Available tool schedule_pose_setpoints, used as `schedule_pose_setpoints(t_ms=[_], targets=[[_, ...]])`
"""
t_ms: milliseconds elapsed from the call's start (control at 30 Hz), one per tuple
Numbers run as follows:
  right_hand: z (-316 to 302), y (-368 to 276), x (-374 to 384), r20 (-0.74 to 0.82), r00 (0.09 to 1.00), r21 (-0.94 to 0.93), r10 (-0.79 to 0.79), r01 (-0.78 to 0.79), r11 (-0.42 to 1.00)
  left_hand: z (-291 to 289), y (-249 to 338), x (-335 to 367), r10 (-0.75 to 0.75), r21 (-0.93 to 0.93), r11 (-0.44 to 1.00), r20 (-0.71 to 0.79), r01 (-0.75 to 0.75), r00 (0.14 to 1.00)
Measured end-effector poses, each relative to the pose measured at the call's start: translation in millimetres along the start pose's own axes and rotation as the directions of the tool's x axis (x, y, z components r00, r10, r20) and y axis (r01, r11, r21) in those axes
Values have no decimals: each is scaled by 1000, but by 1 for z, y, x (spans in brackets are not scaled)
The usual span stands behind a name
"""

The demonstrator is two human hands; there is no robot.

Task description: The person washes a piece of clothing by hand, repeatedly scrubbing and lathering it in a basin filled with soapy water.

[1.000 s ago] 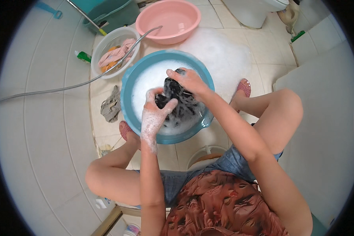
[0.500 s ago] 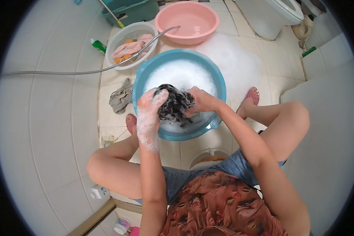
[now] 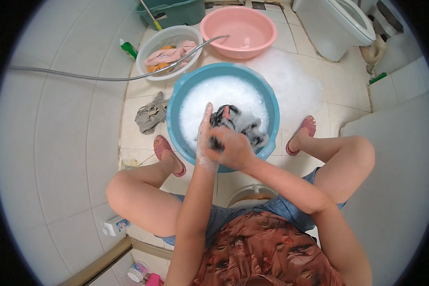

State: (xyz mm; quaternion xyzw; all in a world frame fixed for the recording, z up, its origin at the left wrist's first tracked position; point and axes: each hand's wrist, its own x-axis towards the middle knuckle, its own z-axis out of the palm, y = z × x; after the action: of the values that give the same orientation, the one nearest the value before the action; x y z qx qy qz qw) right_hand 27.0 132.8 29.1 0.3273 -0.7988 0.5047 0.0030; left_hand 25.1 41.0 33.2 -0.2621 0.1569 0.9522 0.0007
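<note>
I'm looking down into the blue basin (image 3: 182,97), full of white suds, and both hands are on the dark garment (image 3: 238,125). It's a wet, bunched lump, black with grey patches, foam clinging to it, lifted just over the suds near the basin's front rim. My right hand (image 3: 231,148) has its grip clamped on the cloth; my left hand (image 3: 205,138), coated in lather, presses flat against it, fingers straight. A grey rag (image 3: 150,113) lies on the floor tiles beside the basin.
</note>
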Motion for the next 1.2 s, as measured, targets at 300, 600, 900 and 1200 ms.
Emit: schedule_pose_setpoints(t_ms=[300,600,900,1200], targets=[[-3,31,32,-113,960,-382,257,-281,881,-74,-33,27,365,768,-229,637,-598,679],[-15,43,37,-197,949,-206,247,-287,936,-34,-24,2,292,632,-522,764,-574,575],[-4,67,20,-68,954,-77,293,-298,952,-55,-17,23,183,532,814,142,-231,973],[-74,89,33,793,510,127,335,-675,727,-55,35,40,329,303,886,124,-351,936]])
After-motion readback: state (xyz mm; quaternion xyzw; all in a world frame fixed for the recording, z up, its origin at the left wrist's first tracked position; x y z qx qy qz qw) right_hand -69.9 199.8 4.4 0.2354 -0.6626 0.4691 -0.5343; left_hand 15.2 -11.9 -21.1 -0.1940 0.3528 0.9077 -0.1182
